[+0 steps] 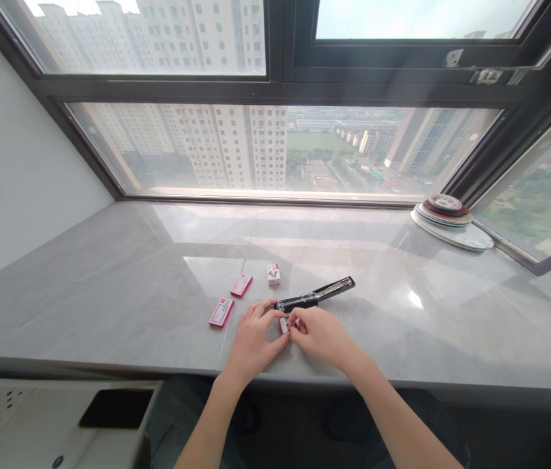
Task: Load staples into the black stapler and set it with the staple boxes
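Observation:
My left hand (pixel 254 339) holds a small red and white box (pixel 283 325) between thumb and forefinger, just above the counter's front part. At the box's right side, the pinched fingers of my right hand (pixel 322 335) touch it; whatever they grip is too small to make out. Right behind both hands lies a black stapler (pixel 314 296), opened out flat with its metal channel showing. To the left are two flat red and white boxes, one nearer (pixel 221 312) and one farther back (pixel 241 285). A small white box (pixel 273 274) stands behind the stapler's left end.
The grey counter (pixel 109 293) runs beneath a large dark-framed window. A stack of plates (pixel 446 218) sits at its back right corner. Below the counter at left is a white surface (pixel 36 430) with a black rectangle (pixel 116 408) on it.

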Tool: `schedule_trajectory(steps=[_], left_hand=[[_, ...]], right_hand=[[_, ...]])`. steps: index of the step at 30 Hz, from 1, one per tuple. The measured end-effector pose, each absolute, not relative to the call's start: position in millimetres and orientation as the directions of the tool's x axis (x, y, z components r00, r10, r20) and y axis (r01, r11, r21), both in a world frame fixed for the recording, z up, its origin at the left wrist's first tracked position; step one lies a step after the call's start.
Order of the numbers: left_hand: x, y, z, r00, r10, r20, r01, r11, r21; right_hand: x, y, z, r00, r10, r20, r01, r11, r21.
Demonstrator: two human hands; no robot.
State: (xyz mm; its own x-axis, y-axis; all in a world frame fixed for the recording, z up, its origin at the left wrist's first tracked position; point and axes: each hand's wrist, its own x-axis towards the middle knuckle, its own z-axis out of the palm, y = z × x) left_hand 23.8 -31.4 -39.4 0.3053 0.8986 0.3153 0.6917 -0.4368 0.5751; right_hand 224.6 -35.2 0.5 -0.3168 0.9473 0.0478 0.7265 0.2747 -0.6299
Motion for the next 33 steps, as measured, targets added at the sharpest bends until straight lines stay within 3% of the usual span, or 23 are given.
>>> schedule_trajectory(steps=[4,6,9,16,20,24,28,33], left_hand=[[20,-33,-37,0.317,0.894,0.316,0.674,-0.447,0.588],[19,-36,-35,0.271,0.902,0.335,0.681,-0.426,0.596],[22,-38,-33,0.15,0.929,0.338,0.746,-0.331,0.578],[44,-36,-36,0.176,0.925,0.336,0.804,-0.333,0.493],[50,-40,-30,0.116,0.93,0.35,0.795,-0.298,0.528],[58,-43,-28,0.174,0.915,0.365,0.791,-0.35,0.501],[65,-42,-31,0.18,0.922,0.343,0.807,-0.338,0.485],[65,-37,-33,0.165,0.929,0.332,0.811,-0.32,0.491]], right_hand=[[243,-42,-3,-0.288,0.957,0.033,0.676,0.227,-0.701],[257,-44,-7,-0.16,0.987,0.033,0.675,0.134,-0.726],[271,-46,-17,0.019,1.0,0.02,0.743,-0.001,-0.67],[254,-47,-32,-0.08,0.995,0.053,0.747,0.095,-0.658],[281,-41,-32,0.043,0.998,-0.051,0.66,-0.067,-0.749],[332,-29,-26,0.163,0.969,-0.186,0.46,-0.242,-0.855],[352,-11,-10,0.051,0.972,-0.229,0.241,-0.235,-0.942],[337,19,7,-0.219,0.966,-0.134,0.225,-0.083,-0.971]])
